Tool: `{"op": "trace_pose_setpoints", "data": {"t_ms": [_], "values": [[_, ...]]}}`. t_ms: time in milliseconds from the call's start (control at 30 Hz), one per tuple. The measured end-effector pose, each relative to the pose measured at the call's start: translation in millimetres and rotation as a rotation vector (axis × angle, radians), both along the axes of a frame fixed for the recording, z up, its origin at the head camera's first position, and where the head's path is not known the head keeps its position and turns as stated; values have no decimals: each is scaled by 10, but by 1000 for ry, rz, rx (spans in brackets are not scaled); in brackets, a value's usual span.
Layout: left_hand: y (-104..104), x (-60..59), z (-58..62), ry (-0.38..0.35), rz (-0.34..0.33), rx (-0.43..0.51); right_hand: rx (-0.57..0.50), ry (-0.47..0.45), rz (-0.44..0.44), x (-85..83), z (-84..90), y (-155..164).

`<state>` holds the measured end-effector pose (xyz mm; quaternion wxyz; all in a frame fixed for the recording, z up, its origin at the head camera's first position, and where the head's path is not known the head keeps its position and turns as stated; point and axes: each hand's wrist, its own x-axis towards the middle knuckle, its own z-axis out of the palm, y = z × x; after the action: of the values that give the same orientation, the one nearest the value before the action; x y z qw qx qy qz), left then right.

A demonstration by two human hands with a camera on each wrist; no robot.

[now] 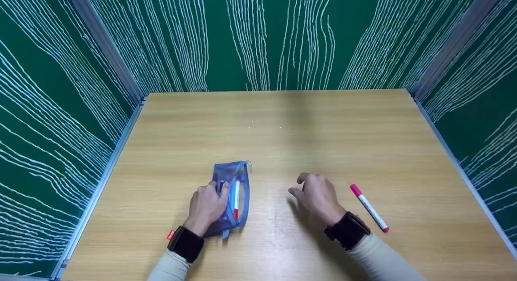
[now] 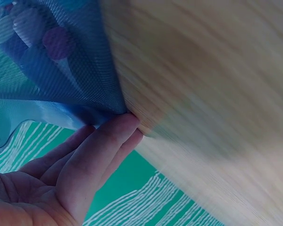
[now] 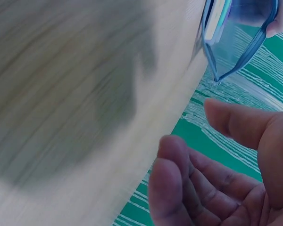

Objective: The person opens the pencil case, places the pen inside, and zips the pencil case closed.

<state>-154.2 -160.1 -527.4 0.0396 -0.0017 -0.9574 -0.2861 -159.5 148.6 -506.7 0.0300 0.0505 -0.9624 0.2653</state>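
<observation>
1. A light wooden table (image 1: 307,123) is filling the middle of the head view, and green panels (image 1: 44,123) with wavy white lines are closing it in on the left, back and right.
2. A blue mesh pencil pouch (image 1: 231,192) is lying on the near left part of the table, with its mouth turned to the right.
3. The left hand (image 1: 207,208) is resting on the pouch and gripping its left side, the fingers curling over the mesh near the opening.
4. In the left wrist view the fingertips (image 2: 118,129) are pressing against the blue mesh where it is meeting the tabletop, and rounded pen ends are showing through the fabric.
5. A red and white pen (image 1: 236,198) is lying inside the pouch, just beside the left hand's fingertips.
6. The right hand (image 1: 319,196) is hovering over the table to the right of the pouch, apart from it, fingers loosely bent and holding nothing.
7. The right wrist view is showing that palm empty, with the pouch's open edge facing it.
8. A pink-capped white marker (image 1: 369,207) is lying on the table just right of the right hand, untouched, its cap pointing toward the far side.
9. Dark wrist straps are sitting above cream sleeves on both arms.
</observation>
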Motion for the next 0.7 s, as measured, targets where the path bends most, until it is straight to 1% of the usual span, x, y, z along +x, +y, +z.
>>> {"op": "trace_pose_setpoints", "data": {"t_ms": [233, 400, 467, 567, 700], "values": [[6, 4, 11, -11, -2, 15, 66, 22, -5, 1, 18, 271], [2, 5, 16, -1, 4, 19, 111, 20, -11, -17, 28, 474], [2, 6, 17, -5, 4, 21, 116, 5, -7, -19, 36, 561], [4, 4, 10, -9, 1, 25, 129, -40, -24, -4, 43, 724], [8, 1, 5, 19, -2, 19, 148, -85, -48, 11, 45, 945]]}}
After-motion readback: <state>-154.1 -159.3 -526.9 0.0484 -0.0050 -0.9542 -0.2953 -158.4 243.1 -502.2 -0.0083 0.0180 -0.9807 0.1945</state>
